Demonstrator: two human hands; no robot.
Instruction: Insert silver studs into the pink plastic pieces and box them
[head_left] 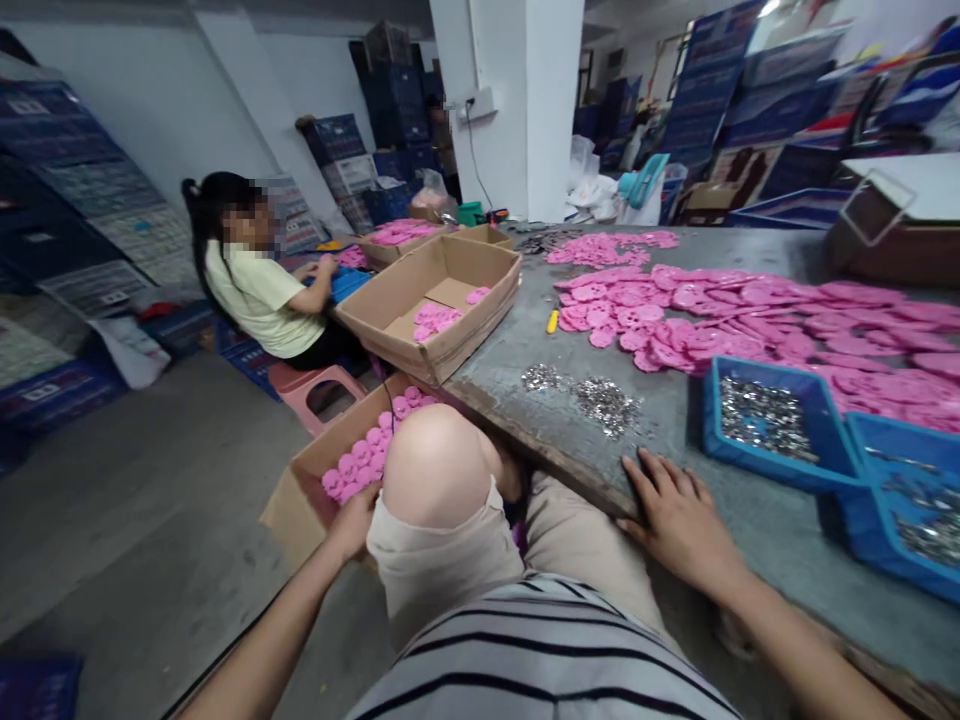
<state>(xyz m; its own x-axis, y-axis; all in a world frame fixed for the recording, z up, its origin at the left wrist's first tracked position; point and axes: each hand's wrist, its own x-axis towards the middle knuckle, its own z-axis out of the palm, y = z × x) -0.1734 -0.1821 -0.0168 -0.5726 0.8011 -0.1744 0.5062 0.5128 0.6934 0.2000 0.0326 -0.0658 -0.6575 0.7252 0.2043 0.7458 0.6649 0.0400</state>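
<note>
My left hand is down beside my raised knee, at the near side of a floor-level cardboard box. Rows of round pink pieces fill that box, and my hand is right against the nearest ones. Its fingertips are hidden, so I cannot tell if it grips anything. My right hand lies flat on the edge of the grey table, fingers spread and holding nothing. Ahead of it is a small heap of shiny metal parts. To its right stands a blue bin of similar metal parts.
Flat pink pieces are heaped across the table, near a small yellow tool. An open cardboard box with a few pink pieces sits at the table's left corner. A co-worker sits beyond it. Another blue bin is at right.
</note>
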